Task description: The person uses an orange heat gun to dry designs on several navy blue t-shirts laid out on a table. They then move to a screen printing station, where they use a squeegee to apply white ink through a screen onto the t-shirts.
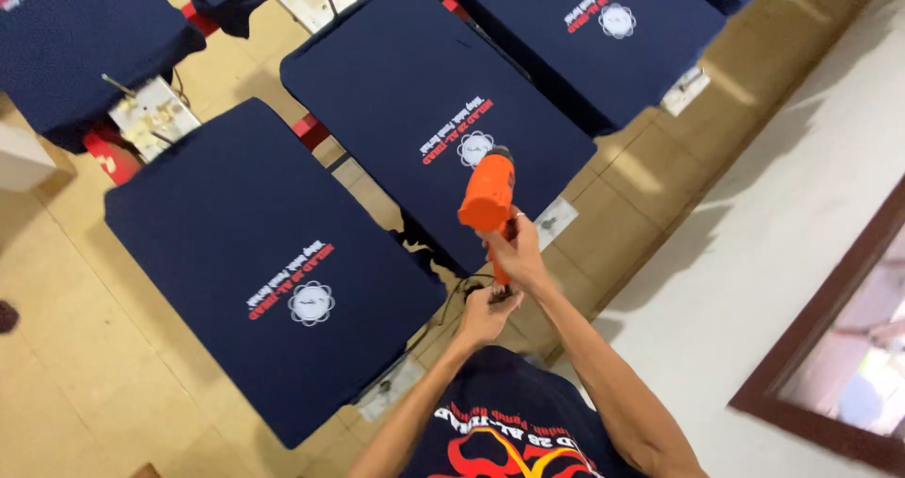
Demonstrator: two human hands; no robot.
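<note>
Currently the right hand (pixel 517 252) is gripping the handle of an orange heat gun (pixel 488 195), nozzle aiming at the middle navy shirt (pixel 415 91); the left hand (pixel 485 316) is pinching its cord (pixel 500 294) just below. Neighbouring printed shirts are lying on pallets (pixel 255 271) over a tiled floor (pixel 57 374).

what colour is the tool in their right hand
Bright orange heat gun, held by the right hand; it shows in the head view.

The right hand (pixel 517 252) grips an orange heat gun (pixel 488 195) by its handle, nozzle aimed at the print on a navy shirt (pixel 415 91) (stretched over a board). The left hand (pixel 485 316) holds its cord (pixel 500 294) just below.
</note>
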